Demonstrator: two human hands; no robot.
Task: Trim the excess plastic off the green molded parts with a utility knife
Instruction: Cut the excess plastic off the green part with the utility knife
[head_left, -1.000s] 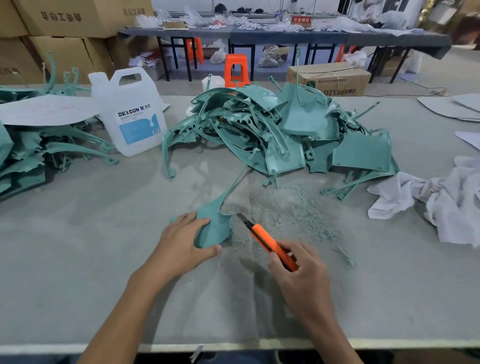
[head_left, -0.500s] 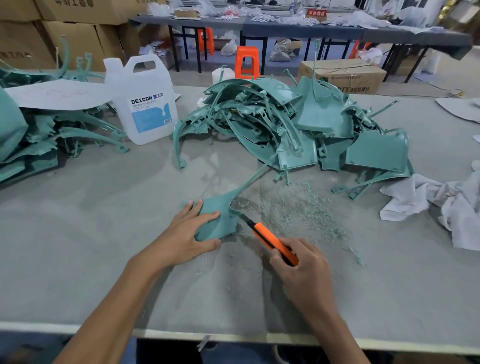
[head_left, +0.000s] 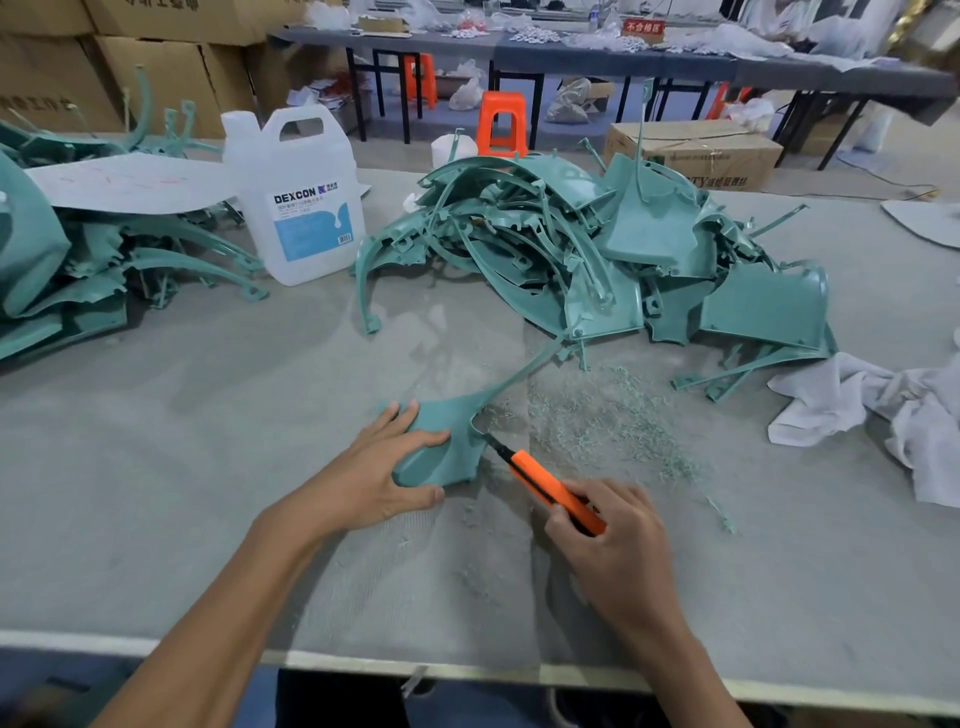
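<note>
The left hand (head_left: 384, 473) lies with its fingers spread and fairly straight across the flat green molded plastic part (head_left: 452, 452), pressing it onto the grey felt-covered table (head_left: 208, 467), thumb along the part's near edge. The part sits near the table's front middle, and its long thin stem runs up and right toward the big heap of green molded pieces (head_left: 597, 249). The right hand (head_left: 618, 551) curls its fingers round the orange utility knife (head_left: 550, 486), whose dark tip meets the part's right edge at a notch; the blade itself is too small to make out, so it may or may not be biting in. A scatter of fine green plastic shavings (head_left: 597, 415) lies just right of the part. A white plastic jug with a blue label (head_left: 301, 208) stands behind on the left, beside a second stack of green pieces (head_left: 67, 270). A crumpled white cloth (head_left: 883, 410) lies at the right
</note>
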